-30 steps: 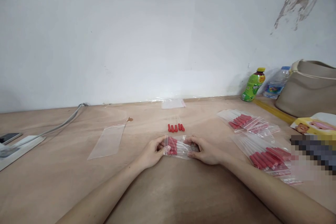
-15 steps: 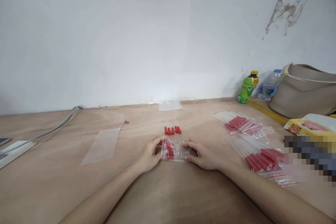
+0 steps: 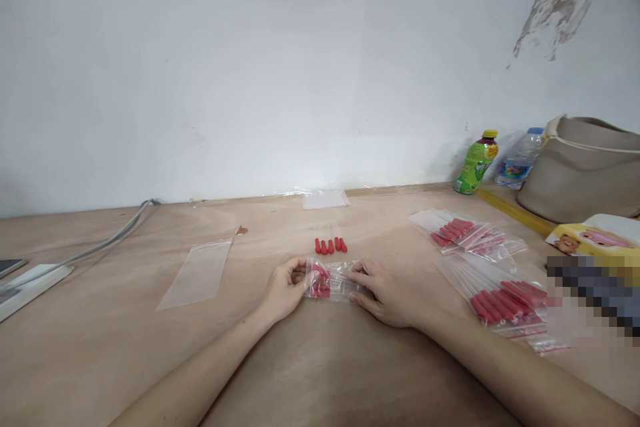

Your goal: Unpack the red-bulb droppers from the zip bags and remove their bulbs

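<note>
A clear zip bag (image 3: 336, 288) with red-ended droppers inside lies crosswise between my hands, its red ends at the left. My left hand (image 3: 286, 288) pinches the bag's left end between thumb and fingers. On the bag's right part rests my right hand (image 3: 383, 293), thumb and fingers closed on the plastic. Just beyond the bag, several loose droppers with red bulbs (image 3: 331, 246) lie in a row, their clear stems pointing toward the wall.
Filled bags (image 3: 505, 303) lie at the right. A flat bag (image 3: 197, 273) is at the left, another (image 3: 325, 199) by the wall. A green bottle (image 3: 477, 163), a water bottle (image 3: 520, 159) and a beige basket (image 3: 580, 170) stand back right. A cable (image 3: 115, 238) runs at the left.
The bag between my hands lies flatter, and its left end has shifted slightly left. My right hand's fingers have moved a little further over the bag. The camera view has shifted slightly.
</note>
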